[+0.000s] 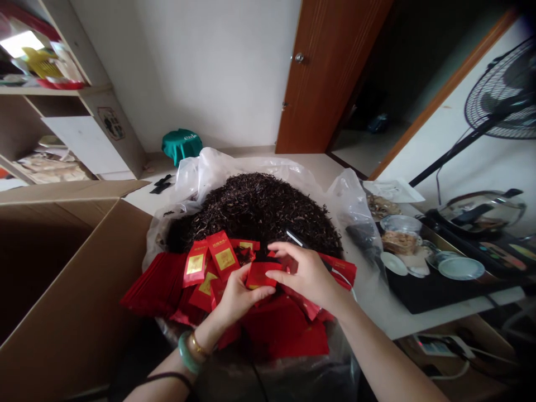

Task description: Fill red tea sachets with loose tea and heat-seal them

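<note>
Dried dark tea leaves (pixel 255 195) are heaped in a large clear plastic bag (pixel 163 223). In front of the heap, my left hand (pixel 232 293) grips a small red tea packet (pixel 256 273) between thumb and fingers. My right hand (pixel 307 273) is on the same packet from the right, its thumb pressed to the near face and its fingers curved over the top. Dark shows at the packet's upper edge; its inside is hidden. Red packets with gold labels (pixel 224 257) lie around my hands. A stack of flat red packets (pixel 154 285) is at the left.
An open cardboard box (pixel 75 301) stands close on the left. On the right, a side table (pixel 422 296) bears a clear jar (pixel 400 231), lids and a glass-lidded pot (pixel 481 212). A thin white-edged object (pixel 295 239) and a white cable (pixel 345 279) lie near my right hand.
</note>
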`<action>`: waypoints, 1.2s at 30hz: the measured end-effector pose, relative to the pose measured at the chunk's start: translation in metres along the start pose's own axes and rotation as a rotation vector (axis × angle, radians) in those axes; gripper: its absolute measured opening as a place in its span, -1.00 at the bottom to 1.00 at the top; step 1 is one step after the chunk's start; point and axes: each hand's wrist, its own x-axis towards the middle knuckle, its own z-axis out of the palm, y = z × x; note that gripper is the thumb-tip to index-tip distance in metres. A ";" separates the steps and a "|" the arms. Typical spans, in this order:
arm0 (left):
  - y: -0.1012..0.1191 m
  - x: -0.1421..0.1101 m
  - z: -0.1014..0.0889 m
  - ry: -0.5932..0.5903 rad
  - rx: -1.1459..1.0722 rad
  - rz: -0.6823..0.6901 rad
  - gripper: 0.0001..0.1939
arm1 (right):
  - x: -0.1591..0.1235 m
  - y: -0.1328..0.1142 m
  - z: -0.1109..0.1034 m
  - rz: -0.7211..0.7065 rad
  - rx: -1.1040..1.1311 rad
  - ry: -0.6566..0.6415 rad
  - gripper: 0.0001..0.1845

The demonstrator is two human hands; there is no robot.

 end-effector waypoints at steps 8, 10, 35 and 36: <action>0.006 0.002 -0.006 0.126 -0.081 0.052 -0.54 | 0.003 0.006 0.006 -0.004 0.033 -0.061 -0.86; 0.004 0.002 -0.008 0.158 -0.044 0.062 -0.55 | 0.004 0.007 0.007 0.000 0.041 -0.056 -0.87; 0.007 0.007 -0.010 0.187 -0.187 0.026 -0.66 | 0.003 0.008 0.013 0.014 0.116 -0.023 -0.86; 0.007 0.007 -0.010 0.175 -0.181 0.015 -0.72 | 0.003 0.007 0.013 0.018 0.117 -0.027 -0.86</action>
